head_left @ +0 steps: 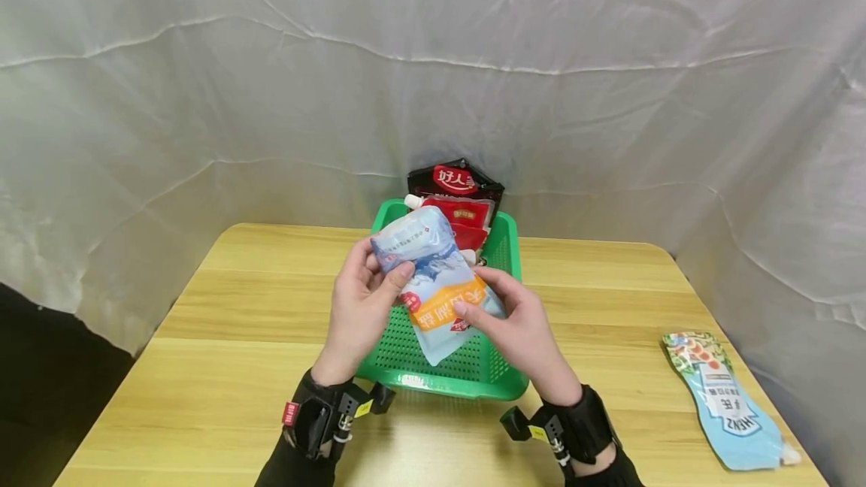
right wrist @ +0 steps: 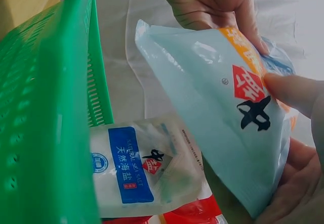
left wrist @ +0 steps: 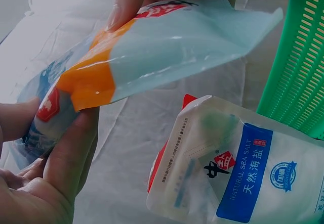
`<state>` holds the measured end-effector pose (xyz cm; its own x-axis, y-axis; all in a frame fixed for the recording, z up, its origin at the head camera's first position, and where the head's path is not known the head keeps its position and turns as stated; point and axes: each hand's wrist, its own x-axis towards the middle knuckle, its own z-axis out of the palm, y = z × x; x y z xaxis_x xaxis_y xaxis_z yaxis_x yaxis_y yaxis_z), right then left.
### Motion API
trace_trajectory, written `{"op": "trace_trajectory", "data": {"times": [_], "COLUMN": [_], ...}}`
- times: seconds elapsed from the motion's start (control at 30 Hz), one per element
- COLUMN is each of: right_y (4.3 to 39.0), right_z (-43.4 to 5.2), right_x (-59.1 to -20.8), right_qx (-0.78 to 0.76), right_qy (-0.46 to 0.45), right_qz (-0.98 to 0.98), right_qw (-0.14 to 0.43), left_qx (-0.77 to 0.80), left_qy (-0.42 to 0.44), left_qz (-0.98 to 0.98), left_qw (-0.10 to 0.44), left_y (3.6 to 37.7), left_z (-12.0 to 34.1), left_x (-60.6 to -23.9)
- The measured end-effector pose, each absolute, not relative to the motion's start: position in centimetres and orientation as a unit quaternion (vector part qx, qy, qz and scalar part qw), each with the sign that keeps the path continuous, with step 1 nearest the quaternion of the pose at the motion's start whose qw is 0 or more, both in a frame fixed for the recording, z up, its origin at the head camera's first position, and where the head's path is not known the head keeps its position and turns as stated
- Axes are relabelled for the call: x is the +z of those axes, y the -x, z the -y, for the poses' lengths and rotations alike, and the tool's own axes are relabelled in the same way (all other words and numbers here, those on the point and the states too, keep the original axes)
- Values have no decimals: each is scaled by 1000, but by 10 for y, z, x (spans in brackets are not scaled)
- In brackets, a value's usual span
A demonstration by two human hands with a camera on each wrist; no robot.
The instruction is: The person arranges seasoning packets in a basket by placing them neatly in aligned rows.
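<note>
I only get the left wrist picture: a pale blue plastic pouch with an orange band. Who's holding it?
Observer: Both hands, left hand and right hand, hold the pale blue pouch above a green plastic basket on a light wooden table.
Operator: Anything else on the table?
Observer: A light blue sauce pouch lies flat near its right edge, apart from the basket.
Operator: And inside the basket?
Observer: A black and red packet stands at its far end.
</note>
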<state>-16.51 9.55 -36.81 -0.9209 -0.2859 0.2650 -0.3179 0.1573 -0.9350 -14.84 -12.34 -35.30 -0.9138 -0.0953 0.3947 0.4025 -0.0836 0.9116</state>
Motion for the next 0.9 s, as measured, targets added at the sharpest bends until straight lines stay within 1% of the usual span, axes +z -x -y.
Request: {"op": "trace_trajectory", "data": {"times": [0.13,0.5,0.77,0.9], "right_y": [165,162,163,164], "right_z": [-97,-106,-118,-125], "right_x": [-368,-361,-355,-353], "right_qx": [620,601,560,539], "right_qy": [-206,-194,-218,-233], "right_qz": [757,775,799,809], "right_qw": [10,15,24,20], "left_qx": [-735,-724,-680,-663], "left_qy": [116,128,155,173], "left_qz": [646,668,710,725], "left_qw": [171,114,100,75], "left_y": [149,152,154,155], "left_z": [123,136,150,155], "left_x": [-354,-355,-356,-357]}}
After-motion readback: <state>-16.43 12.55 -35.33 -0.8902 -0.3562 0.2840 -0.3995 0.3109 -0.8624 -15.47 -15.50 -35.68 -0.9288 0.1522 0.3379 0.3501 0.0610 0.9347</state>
